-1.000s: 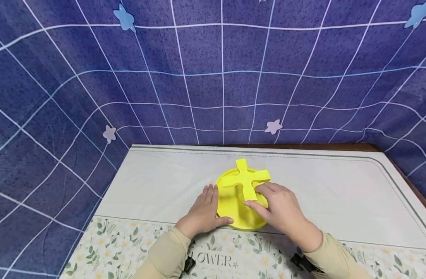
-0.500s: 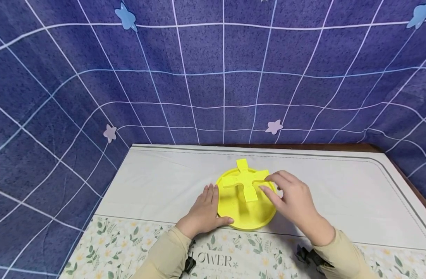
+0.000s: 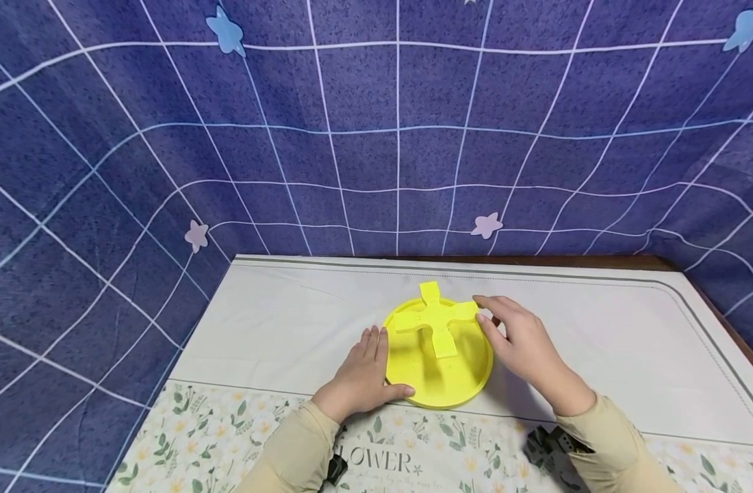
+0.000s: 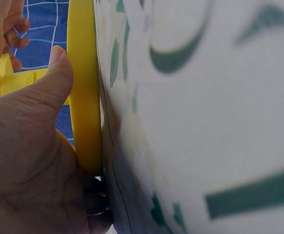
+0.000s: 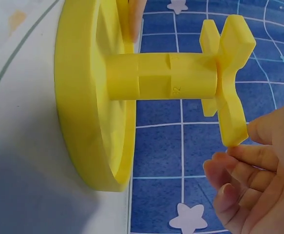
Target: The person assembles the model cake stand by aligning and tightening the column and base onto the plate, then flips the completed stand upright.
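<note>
A yellow stand takes up the middle of the table: a round, rimmed base (image 3: 438, 383), a thick upright post (image 5: 161, 75) and a four-armed cross top (image 3: 437, 317). My left hand (image 3: 363, 380) lies along the left side of the base, fingers straight against the rim. Its thumb (image 4: 56, 78) stretches over the near edge of the base in the left wrist view. My right hand (image 3: 524, 339) pinches the tip of the cross top's right arm between thumb and forefinger; in the right wrist view the other fingers (image 5: 229, 195) are loosely curled, off the yellow piece.
A white tablecloth (image 3: 290, 322) with a floral printed band (image 3: 228, 424) along the front covers the table. Behind and at the left hangs a blue grid-patterned curtain (image 3: 364, 157) with star shapes. Dark straps or devices (image 3: 555, 441) sit at both wrists.
My right hand has moved right and away from me, from the cross top's near arm to the tip of its right arm. The left hand and the stand have stayed put.
</note>
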Motion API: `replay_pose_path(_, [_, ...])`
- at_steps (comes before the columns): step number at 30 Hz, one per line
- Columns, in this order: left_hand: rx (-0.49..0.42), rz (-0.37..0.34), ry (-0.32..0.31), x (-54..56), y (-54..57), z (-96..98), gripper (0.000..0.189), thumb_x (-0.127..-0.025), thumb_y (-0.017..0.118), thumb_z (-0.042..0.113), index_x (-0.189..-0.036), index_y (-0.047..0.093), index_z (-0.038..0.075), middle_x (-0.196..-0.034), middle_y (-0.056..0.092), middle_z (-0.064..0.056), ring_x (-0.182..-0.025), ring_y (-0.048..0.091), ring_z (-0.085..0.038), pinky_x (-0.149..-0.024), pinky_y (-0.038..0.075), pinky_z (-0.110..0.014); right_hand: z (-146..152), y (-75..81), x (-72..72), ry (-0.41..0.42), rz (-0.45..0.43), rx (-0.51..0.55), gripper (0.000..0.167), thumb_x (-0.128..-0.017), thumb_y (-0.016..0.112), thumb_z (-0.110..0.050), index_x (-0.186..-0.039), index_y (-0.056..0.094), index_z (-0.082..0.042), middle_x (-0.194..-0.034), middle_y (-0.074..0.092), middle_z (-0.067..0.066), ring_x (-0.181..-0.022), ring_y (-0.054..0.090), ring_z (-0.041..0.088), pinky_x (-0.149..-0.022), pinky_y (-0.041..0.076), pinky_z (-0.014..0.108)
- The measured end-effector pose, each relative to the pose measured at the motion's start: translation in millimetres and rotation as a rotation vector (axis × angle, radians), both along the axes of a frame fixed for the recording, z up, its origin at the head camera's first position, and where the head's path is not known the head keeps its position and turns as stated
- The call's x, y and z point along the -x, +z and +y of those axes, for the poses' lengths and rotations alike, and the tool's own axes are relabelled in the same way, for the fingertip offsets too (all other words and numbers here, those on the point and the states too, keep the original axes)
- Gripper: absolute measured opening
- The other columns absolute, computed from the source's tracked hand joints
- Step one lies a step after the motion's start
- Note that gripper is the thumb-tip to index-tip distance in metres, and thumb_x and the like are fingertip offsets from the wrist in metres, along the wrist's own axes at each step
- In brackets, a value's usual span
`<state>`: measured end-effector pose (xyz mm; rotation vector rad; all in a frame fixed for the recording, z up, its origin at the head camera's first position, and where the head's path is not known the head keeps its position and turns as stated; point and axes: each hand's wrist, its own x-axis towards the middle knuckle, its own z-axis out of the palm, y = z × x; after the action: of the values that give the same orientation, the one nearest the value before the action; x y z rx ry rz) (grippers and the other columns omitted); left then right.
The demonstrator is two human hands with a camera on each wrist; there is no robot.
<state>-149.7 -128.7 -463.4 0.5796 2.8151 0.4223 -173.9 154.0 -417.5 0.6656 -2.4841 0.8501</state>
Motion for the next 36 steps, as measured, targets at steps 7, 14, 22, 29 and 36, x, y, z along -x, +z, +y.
replay_pose_path(7, [0.004, -0.012, -0.005, -1.0, 3.9, 1.5, 0.109, -0.088, 0.058, 0.063, -0.151, 0.009, -0.012, -0.158, 0.007, -0.03, -0.146, 0.006, -0.042, -0.116, 0.018, -0.052, 4, -3.0, -4.4, 0.011, -0.032, 0.024, 0.027, -0.093, 0.064, -0.011, -0.12, 0.067, -0.006, -0.103, 0.068, 0.002, -0.074, 0.056, 0.011, -0.055, 0.045, 0.025])
replay_pose_path(14, [0.008, -0.01, 0.0, -1.3, 6.5, 1.5, 0.11, -0.088, 0.058, 0.063, -0.151, 0.009, -0.011, -0.158, 0.007, -0.029, -0.146, 0.006, -0.041, -0.116, 0.017, -0.052, 6, -3.7, -11.7, 0.011, -0.04, 0.02, 0.026, -0.092, 0.068, -0.015, -0.117, 0.067, -0.009, -0.104, 0.068, 0.005, -0.075, 0.058, 0.011, -0.055, 0.045, 0.025])
replay_pose_path(22, [-0.002, -0.003, -0.01, -0.9, 4.7, 0.7, 0.11, -0.088, 0.056, 0.064, -0.151, 0.01, -0.013, -0.157, 0.008, -0.031, -0.146, 0.006, -0.042, -0.116, 0.018, -0.052, 6, -5.6, -16.9, -0.001, -0.045, 0.014, 0.025, -0.091, 0.071, -0.018, -0.114, 0.068, -0.01, -0.102, 0.068, 0.004, -0.07, 0.055, 0.01, -0.052, 0.043, 0.023])
replay_pose_path(29, [-0.014, 0.001, -0.011, -0.8, 3.1, 0.5, 0.11, -0.088, 0.057, 0.065, -0.151, 0.01, -0.012, -0.157, 0.008, -0.031, -0.146, 0.006, -0.043, -0.115, 0.018, -0.054, 4, -4.8, -21.6, 0.009, -0.04, 0.015, 0.027, -0.084, 0.077, -0.019, -0.107, 0.068, -0.01, -0.097, 0.069, 0.003, -0.065, 0.053, 0.009, -0.05, 0.042, 0.022])
replay_pose_path(36, [0.004, -0.019, 0.0, -2.3, 5.7, 1.2, 0.109, -0.088, 0.058, 0.063, -0.151, 0.009, -0.011, -0.158, 0.006, -0.029, -0.146, 0.005, -0.042, -0.116, 0.017, -0.052, -2, -3.6, -25.8, 0.018, -0.024, -0.027, 0.026, -0.079, 0.082, -0.024, -0.098, 0.07, -0.011, -0.093, 0.069, -0.004, -0.071, 0.057, 0.009, -0.057, 0.044, 0.026])
